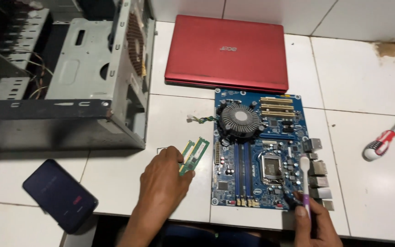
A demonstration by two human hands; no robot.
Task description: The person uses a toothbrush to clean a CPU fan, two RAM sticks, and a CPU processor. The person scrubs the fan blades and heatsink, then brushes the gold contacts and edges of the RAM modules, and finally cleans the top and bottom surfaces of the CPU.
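The left hand (163, 176) pinches two green RAM sticks (194, 155) just beside the blue motherboard (257, 151), while the right hand (314, 222) closes around a toothbrush (305, 176) over it, so brushing should be gentle near the open CPU socket (270, 167).

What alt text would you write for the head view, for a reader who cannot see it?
A blue motherboard lies on a white tiled surface; the left hand touches two green memory sticks beside it, and the right hand holds a toothbrush over it. Around lie a closed red laptop, an open computer case, a phone and a screwdriver.
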